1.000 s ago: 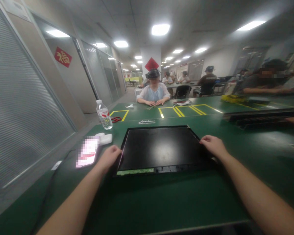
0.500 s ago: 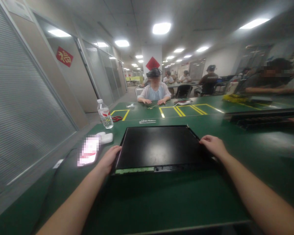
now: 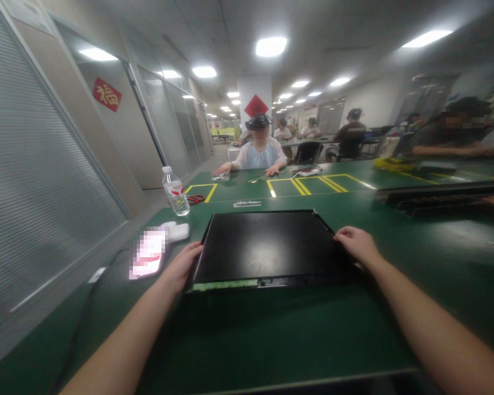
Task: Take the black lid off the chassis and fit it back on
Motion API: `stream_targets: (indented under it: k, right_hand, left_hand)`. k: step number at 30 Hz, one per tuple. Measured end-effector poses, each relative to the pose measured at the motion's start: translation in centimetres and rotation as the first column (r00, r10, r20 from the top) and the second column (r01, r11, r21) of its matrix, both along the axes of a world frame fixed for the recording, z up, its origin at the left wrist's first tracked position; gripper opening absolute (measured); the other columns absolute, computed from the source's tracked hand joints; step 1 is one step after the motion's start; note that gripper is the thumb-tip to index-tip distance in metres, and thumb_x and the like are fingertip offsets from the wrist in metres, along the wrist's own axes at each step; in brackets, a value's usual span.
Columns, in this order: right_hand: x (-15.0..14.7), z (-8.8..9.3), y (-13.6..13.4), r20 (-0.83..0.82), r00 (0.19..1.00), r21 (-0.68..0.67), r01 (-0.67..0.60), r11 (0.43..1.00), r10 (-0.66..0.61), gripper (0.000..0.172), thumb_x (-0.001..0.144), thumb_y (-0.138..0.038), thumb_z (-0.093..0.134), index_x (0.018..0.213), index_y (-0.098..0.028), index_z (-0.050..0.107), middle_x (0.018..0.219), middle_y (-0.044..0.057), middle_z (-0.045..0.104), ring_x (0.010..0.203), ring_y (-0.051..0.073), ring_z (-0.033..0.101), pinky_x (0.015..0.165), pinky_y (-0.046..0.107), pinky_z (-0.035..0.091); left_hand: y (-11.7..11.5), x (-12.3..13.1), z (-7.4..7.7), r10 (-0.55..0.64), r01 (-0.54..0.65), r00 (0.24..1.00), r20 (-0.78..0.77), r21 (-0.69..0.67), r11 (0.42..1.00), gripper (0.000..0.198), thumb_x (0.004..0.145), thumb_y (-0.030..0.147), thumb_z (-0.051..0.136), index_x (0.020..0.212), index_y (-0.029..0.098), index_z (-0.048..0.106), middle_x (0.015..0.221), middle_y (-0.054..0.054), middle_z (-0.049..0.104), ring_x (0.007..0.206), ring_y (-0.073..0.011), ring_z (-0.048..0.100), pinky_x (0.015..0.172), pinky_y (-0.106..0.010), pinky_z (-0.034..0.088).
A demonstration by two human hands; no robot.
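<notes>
A black flat display panel (image 3: 267,244) lies face up in front of me, with a green strip along its near left edge. My left hand (image 3: 185,266) is closed on the panel's left side, its thumb near the rim and its other fingers partly hidden. At the opposite side, my right hand (image 3: 356,244) pinches the right edge between thumb and fingers. Whether the panel rests fully on the table or is slightly raised, I cannot tell.
Left on the green table (image 3: 271,340) lie a lit phone (image 3: 150,252), a white case (image 3: 179,232), a water bottle (image 3: 175,192) and red-handled scissors (image 3: 196,199). A person (image 3: 259,148) sits opposite. Black frame parts (image 3: 440,197) lie to the right.
Across the table, the person's hand on my left side has moved outward to a small item. My hands and the display panel have barely moved.
</notes>
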State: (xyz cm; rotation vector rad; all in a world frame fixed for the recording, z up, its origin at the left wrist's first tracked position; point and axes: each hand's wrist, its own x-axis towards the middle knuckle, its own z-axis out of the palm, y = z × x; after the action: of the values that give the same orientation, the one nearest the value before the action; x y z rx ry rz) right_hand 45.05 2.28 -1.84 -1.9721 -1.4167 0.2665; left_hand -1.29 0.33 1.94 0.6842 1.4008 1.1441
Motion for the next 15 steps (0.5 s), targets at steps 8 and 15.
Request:
stream_targets:
  k: [8, 15]
  right_hand:
    - [-0.33, 0.42, -0.31, -0.001, 1.0, -0.012, 0.01, 1.0, -0.01, 0.012, 0.074, -0.028, 0.062, 0.073, -0.022, 0.072, 0.076, 0.003, 0.072, 0.074, 0.019, 0.064, 0.067, 0.028, 0.044]
    - [-0.39, 0.45, -0.35, 0.0, 1.0, -0.023, 0.015, 1.0, -0.015, 0.013, 0.075, -0.028, 0.061, 0.075, -0.022, 0.072, 0.078, 0.004, 0.073, 0.076, 0.019, 0.065, 0.067, 0.028, 0.043]
  left_hand:
    - [0.0, 0.15, 0.21, 0.01, -0.011, 0.999, 0.047, 0.008, 1.0, 0.025, 0.085, 0.014, 0.064, 0.106, 0.02, 0.054, 0.062, 0.002, 0.066, 0.046, -0.0165, 0.064, 0.048, -0.027, 0.053]
    - [0.19, -0.25, 0.06, -0.027, 0.024, 0.998, 0.065, 0.038, 0.999, 0.03, 0.087, 0.012, 0.061, 0.115, 0.021, 0.053, 0.063, 0.002, 0.066, 0.047, -0.0179, 0.066, 0.048, -0.028, 0.055]
